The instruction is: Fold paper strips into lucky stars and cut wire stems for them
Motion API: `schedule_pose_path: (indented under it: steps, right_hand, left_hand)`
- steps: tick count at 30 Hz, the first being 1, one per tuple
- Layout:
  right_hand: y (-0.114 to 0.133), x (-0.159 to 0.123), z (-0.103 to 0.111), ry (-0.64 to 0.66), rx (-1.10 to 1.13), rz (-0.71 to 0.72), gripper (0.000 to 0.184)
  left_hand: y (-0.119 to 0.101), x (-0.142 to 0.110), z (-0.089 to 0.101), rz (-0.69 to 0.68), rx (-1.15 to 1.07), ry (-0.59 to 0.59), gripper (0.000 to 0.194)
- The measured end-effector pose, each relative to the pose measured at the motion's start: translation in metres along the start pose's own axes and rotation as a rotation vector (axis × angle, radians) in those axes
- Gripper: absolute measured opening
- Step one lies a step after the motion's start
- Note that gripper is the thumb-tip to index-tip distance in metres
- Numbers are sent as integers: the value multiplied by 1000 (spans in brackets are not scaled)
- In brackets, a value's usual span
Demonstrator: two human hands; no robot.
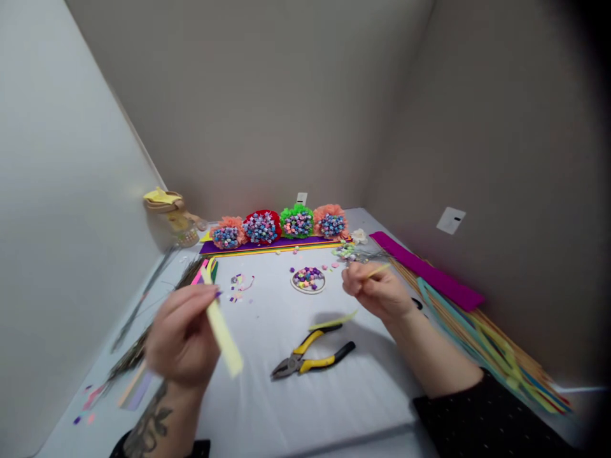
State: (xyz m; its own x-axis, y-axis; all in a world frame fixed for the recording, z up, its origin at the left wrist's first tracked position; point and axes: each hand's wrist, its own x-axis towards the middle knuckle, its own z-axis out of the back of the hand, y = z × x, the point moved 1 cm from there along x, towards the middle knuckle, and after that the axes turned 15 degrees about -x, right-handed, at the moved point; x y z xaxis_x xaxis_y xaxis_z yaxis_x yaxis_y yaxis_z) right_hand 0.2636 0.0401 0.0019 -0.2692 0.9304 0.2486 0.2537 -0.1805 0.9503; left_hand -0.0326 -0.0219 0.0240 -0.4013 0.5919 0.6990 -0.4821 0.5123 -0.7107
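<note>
My left hand (179, 337) is closed, pinching a pale yellow paper strip (224, 340) that hangs down to the right. My right hand (375, 289) is raised over the table's right side, its fingers curled round a thin yellow strip (379, 271) whose end sticks out. Below and between the hands, pliers (305, 356) with yellow and black handles lie on the white table. Another yellow strip (334, 320) rests by their upper handle. Farther back, a small round dish (309, 292) holds several folded paper stars.
Several flower-like bunches of stars with crepe paper (261, 227) stand at the back. Wire stems (136, 353) and paper strips lie at the left. A magenta sheet (424, 270), wooden sticks and coloured strips line the right. A tan container (174, 216) stands at the back left.
</note>
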Motion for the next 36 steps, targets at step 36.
schedule_pose_path:
  steps: [36]
  right_hand:
    - [-17, 5, -13, -82, 577, -417, 25]
  left_hand:
    - [38, -7, -63, 497, -51, 595, 34]
